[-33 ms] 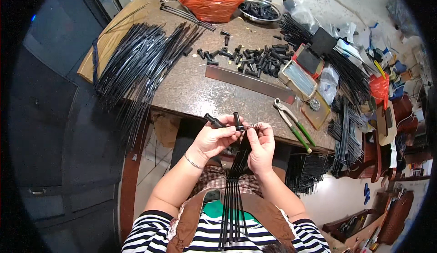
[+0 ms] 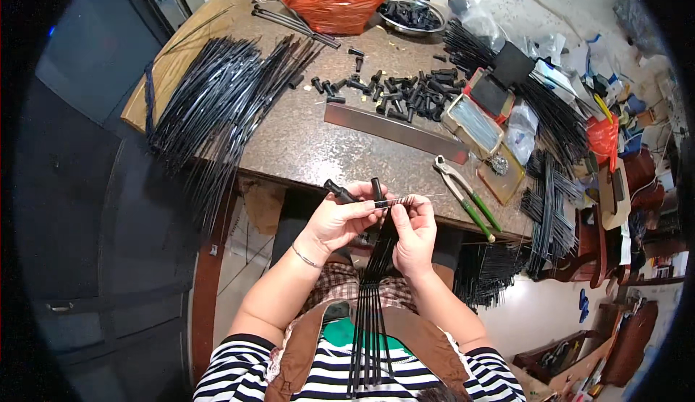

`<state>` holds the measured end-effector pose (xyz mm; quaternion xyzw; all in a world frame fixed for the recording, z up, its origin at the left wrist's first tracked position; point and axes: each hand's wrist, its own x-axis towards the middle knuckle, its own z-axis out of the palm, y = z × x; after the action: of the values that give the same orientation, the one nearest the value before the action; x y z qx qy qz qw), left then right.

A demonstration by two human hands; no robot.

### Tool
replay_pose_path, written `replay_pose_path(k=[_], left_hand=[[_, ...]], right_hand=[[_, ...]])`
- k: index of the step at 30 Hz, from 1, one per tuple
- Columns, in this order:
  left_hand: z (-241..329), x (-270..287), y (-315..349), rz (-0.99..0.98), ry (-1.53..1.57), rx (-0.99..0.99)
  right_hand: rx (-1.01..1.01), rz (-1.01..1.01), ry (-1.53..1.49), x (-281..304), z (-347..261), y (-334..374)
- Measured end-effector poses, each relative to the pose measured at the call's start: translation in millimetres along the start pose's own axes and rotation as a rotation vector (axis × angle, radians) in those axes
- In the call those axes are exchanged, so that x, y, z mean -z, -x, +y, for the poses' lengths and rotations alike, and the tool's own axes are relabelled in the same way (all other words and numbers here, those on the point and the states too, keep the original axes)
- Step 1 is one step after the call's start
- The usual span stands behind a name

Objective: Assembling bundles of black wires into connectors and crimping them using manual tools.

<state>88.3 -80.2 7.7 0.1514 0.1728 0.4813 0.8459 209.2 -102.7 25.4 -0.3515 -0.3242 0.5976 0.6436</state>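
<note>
Just past the table's near edge, my left hand point(image 2: 344, 221) is closed round a black knobbed peg point(image 2: 340, 191). A second black peg point(image 2: 376, 188) stands up between its fingers. A thin metal wire point(image 2: 427, 196) runs from the left fingertips across to my right hand point(image 2: 415, 237), whose thumb and fingers pinch it. Dark turns or strands cross the wire between the hands; I cannot make out which. Below the hands, a bunch of thin black rods point(image 2: 370, 308) lies over my lap and shirt.
On the table point(image 2: 289, 138) lie loose black pegs point(image 2: 416, 94), a metal bar point(image 2: 394, 133), green-handled pincers point(image 2: 467, 196) and a clear box point(image 2: 474, 122). A large bundle of black rods point(image 2: 210, 102) overhangs the left edge. An orange bag point(image 2: 333, 0) and metal bowl point(image 2: 411, 15) stand behind.
</note>
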Motion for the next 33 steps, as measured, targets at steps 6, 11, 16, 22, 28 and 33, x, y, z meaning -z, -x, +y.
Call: replay_pose_path(k=[6, 11, 16, 22, 28, 33], left_hand=[[4, -8, 2, 0.017, -0.151, -0.038], [8, -6, 4, -0.011, -0.203, -0.040], [8, -7, 4, 0.011, -0.236, -0.067], [9, -7, 4, 0.024, -0.618, -0.233], [0, -15, 5, 0.126, -1.095, -0.660], [-5, -3, 8, 0.068, -0.341, -0.279]], right_hand=[[-0.032, -0.002, 0.016, 1, 2, 5], [-0.002, -0.056, 0.009, -2, -1, 2], [-0.029, -0.057, 0.011, 0, 2, 2], [-0.042, -0.048, -0.025, 1, 4, 0], [-0.015, -0.052, -0.009, 1, 11, -3], [-0.166, -0.159, -0.103, 11, 17, -6]])
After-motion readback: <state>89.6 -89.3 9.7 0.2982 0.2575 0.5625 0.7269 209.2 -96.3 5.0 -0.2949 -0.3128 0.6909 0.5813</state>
